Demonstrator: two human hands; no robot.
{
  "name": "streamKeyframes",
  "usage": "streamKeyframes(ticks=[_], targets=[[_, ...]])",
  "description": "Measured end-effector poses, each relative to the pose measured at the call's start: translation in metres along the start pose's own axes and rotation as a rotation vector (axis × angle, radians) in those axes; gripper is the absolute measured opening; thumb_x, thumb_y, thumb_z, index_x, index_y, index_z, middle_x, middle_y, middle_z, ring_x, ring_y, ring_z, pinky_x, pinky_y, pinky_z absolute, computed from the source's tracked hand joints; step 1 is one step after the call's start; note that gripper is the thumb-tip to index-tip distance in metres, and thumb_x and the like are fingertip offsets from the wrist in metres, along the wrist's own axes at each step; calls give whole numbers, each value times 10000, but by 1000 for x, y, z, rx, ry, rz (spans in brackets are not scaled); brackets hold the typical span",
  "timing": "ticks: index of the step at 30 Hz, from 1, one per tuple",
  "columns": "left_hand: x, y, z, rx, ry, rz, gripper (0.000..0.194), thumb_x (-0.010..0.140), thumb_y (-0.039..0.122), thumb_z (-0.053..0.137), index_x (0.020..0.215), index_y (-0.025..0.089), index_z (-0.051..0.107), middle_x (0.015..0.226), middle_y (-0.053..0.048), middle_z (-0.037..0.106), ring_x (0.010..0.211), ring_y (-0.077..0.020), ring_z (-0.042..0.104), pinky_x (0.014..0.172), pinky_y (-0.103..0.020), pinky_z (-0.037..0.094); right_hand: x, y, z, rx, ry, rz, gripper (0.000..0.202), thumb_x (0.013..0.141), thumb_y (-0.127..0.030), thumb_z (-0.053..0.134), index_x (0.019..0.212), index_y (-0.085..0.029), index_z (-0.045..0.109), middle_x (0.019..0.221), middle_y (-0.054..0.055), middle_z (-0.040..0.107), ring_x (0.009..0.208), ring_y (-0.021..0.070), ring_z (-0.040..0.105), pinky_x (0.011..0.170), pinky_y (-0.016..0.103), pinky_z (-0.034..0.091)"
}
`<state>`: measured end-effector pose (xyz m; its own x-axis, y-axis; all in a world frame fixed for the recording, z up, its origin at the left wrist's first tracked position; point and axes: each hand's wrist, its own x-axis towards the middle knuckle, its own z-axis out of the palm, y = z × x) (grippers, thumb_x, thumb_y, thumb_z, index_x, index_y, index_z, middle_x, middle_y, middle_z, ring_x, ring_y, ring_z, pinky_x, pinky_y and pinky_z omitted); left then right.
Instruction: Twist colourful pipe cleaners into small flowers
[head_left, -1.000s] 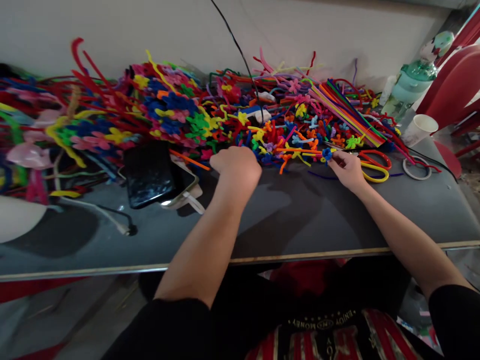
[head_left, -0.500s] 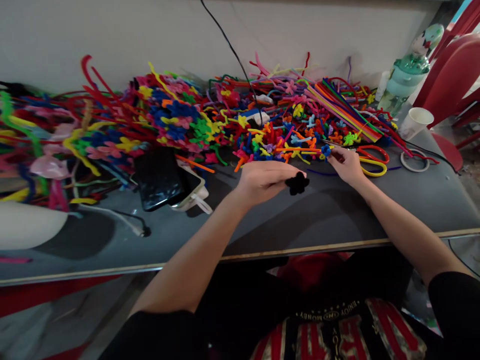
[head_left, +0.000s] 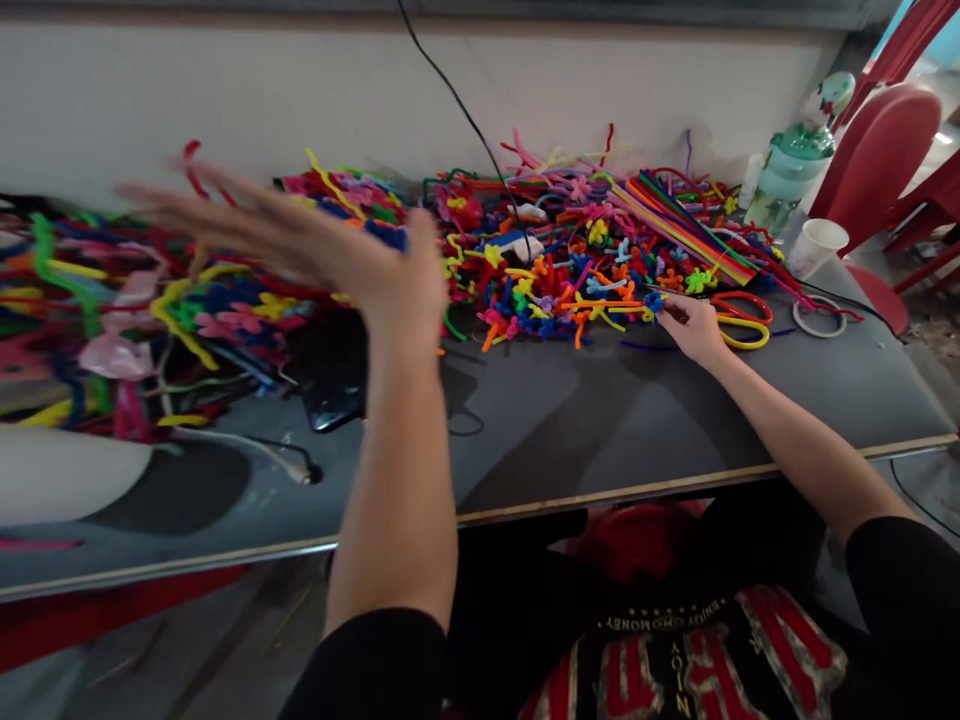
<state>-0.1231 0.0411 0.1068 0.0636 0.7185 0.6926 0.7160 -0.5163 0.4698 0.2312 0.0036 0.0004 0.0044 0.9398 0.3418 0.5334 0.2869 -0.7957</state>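
Note:
My left hand (head_left: 337, 255) is raised over the heap at the left, blurred by motion, with its fingers spread and nothing seen in it. My right hand (head_left: 691, 325) rests near the table's right part, its fingertips pinched on a small blue pipe-cleaner flower (head_left: 654, 301). Beside it lie scissors with one orange and one yellow handle (head_left: 750, 339). A long heap of colourful pipe cleaners and small flowers (head_left: 525, 290) runs along the wall. The black phone (head_left: 330, 405) is partly hidden by my left forearm.
A white paper cup (head_left: 817, 246), a green-lidded bottle (head_left: 787, 170) and a roll of tape (head_left: 819, 318) are at the right. A white rounded object (head_left: 67, 475) and a cable (head_left: 262, 450) lie at the left. A black cord hangs down the wall.
My left hand has swung up and left from the middle of the table and opened. The black flower that it held is no longer visible. My right hand has hardly moved.

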Motion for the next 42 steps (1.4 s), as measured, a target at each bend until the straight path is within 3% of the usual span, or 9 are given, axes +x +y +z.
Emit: streamKeyframes(ticks=[2,6,10,15,20,25,29,34,42], targets=[[-13,8,47,107,236,-28,964,820,697,637,1575,303,184,1704,13,102,1538,-373,-198,1257,-698,-91,0,1,-1,3,7,-3,219,813,-331,596,823,-154,726,749,51,707,623,137,557,612,276,435],[-44,41,135,15,-88,110,655,917,513,586,1477,237,390,1655,-108,271,1566,-357,122,1277,-642,126,-1,1,-1,13,12,8,218,804,-334,599,807,-153,719,679,34,670,579,125,517,582,271,415],[-79,68,168,-108,-207,192,414,992,341,436,1377,193,478,1475,-157,515,1430,-303,431,1207,-554,344,-1,-1,1,12,1,-24,201,803,-324,597,810,-163,717,689,26,672,575,119,523,581,263,419],[-105,84,172,-283,-233,111,590,974,413,533,1482,169,356,1387,-188,565,1298,-284,556,1087,-462,478,1,-3,1,16,-84,-51,175,830,-275,579,835,-169,718,743,34,707,628,138,578,617,268,459],[-99,80,172,-323,-286,56,494,868,536,681,1237,209,647,1203,-115,671,1116,-253,649,974,-417,541,1,-1,1,-29,-146,-102,178,795,-175,575,888,-175,727,872,58,739,741,170,627,687,286,478],[-97,78,169,-420,-273,38,438,861,555,671,1106,195,721,1107,-101,718,964,-205,691,759,-324,579,-2,-5,0,-91,-219,-165,122,775,-152,548,762,-173,668,706,24,648,638,137,547,611,258,409],[-98,82,166,-427,-231,106,359,884,505,662,1067,207,743,1050,-79,742,1002,-199,698,851,-348,579,-4,-9,-2,-83,-272,-200,105,785,-231,583,738,-169,654,659,12,608,597,126,516,584,257,389],[-99,83,164,-404,-206,101,293,877,423,703,1090,228,748,1085,-70,751,1034,-200,702,919,-373,579,-4,-8,1,103,-202,-109,244,783,-227,549,951,-180,721,876,55,728,721,155,636,642,268,477],[-104,83,165,-361,-208,88,291,896,328,706,1174,246,734,1017,-52,778,921,-185,720,836,-342,592,-5,-1,5,132,-136,-24,260,858,-320,560,965,-168,742,739,35,706,580,130,588,583,270,480]])
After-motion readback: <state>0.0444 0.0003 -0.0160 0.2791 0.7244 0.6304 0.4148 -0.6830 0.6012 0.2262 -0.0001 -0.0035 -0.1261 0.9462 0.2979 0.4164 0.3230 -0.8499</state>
